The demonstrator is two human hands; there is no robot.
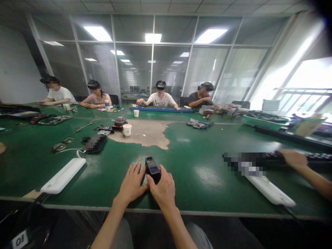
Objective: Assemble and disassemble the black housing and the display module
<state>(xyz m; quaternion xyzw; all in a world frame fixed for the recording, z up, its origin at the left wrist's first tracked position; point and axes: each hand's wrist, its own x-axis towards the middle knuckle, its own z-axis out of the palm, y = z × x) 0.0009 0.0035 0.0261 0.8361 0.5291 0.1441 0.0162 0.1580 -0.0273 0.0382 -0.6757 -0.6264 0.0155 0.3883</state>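
A small black box (149, 162) with a little screen stands on the green bench (192, 193), near its front edge and straight ahead of the person. The right hand (166, 190) has its fingers clamped on the black box, the thumb at the near left corner and the other fingers along the right side. The left hand (132, 183) lies palm down just beside it on the left, the fingers stretched forward and the thumb held apart from them; whether those fingertips touch the side, I cannot tell. The two thumbs are close together at the near end.

Off to the left lies a long white bar (63, 176) with a cord, and beyond that a pair of glasses (59, 146). Ahead, a paper cup (127, 130) stands on a brown patch (153, 133), with a second cup (136, 113) farther back. A heap of tools (198, 123) lies to the right of the patch, and a green basket (267, 122) farther right. Near the right edge, another person's hand (293, 158) rests beyond a second white bar (272, 190). Four people sit along the far side, one of them behind a long blue bar (160, 110)
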